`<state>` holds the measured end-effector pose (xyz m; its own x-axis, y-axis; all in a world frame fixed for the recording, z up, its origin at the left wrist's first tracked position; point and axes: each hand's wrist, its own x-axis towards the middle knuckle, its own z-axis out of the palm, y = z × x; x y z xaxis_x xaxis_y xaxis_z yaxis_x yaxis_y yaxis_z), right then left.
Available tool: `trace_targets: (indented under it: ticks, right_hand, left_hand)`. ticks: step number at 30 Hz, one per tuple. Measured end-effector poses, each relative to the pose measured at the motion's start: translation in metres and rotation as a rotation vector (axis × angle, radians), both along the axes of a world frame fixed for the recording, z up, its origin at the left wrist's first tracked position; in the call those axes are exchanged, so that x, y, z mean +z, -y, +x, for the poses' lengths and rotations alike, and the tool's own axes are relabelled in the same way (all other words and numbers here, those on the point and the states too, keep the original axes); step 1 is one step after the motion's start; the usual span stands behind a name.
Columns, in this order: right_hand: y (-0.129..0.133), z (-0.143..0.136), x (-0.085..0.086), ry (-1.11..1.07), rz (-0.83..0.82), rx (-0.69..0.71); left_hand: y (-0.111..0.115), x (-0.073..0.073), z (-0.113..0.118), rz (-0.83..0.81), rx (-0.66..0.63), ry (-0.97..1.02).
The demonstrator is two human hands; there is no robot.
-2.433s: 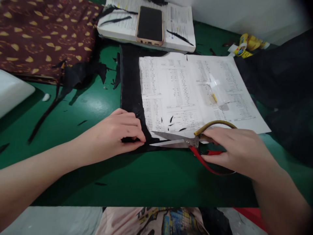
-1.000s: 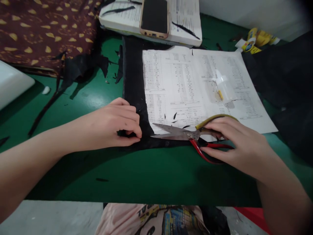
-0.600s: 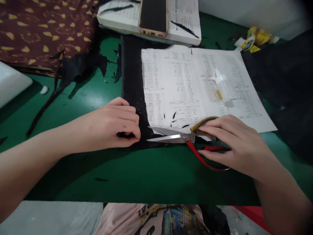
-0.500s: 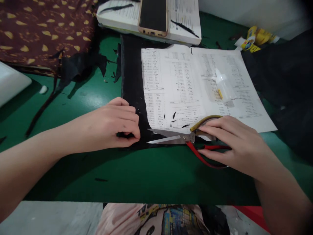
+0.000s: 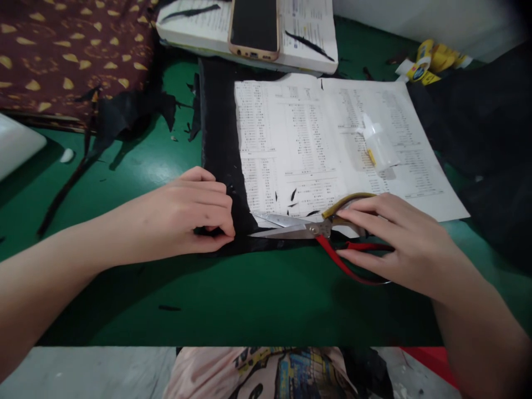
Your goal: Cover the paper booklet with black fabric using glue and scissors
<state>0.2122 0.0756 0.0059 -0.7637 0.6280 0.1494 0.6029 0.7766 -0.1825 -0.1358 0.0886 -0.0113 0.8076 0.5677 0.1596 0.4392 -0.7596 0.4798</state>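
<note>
My left hand [image 5: 199,208] is closed at the near left corner of a black sheet [image 5: 220,138], pinching its edge; cloth or paper, I cannot tell which. My right hand [image 5: 394,238] holds scissors [image 5: 286,227] by handles wrapped in red and yellow. Their blades are slightly parted and point left, the tips close to my left fingers, along the sheet's near edge. Printed paper [image 5: 307,133] lies over the black sheet, with a few small black scraps on it. On the paper's right half lies a small white glue bottle [image 5: 380,147].
Behind the paper, a phone [image 5: 254,27] rests on an open book [image 5: 187,33] with black strips. Yellow tubes [image 5: 428,64] lie at the back right beside dark cloth [image 5: 490,144]. A maroon patterned cover [image 5: 70,61] and torn black pieces [image 5: 124,113] are on the green table [image 5: 249,305].
The scissor blades have shifted, with the upper blade now lying over the paper's near edge and the gap between them a little different. The whole view has slid slightly left.
</note>
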Motion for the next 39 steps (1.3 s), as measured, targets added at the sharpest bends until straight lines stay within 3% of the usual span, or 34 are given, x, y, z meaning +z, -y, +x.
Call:
trace_targets:
  ticks: [12,30,39]
  right_hand:
    - [0.0025,0.0003,0.0043,-0.072,-0.066,0.009]
    - [0.0051,-0.0015,0.0043,-0.046,-0.077,-0.056]
    - [0.0028,-0.0007,0.0038,-0.008,-0.05,-0.019]
  left_hand:
    - [0.0011,0.0002,0.0021,-0.011,-0.001,0.015]
    - [-0.0003,-0.0011,0.0005,-0.004,-0.004,-0.01]
    - [0.0003,-0.0004,0.0002,-0.03,-0.021,-0.014]
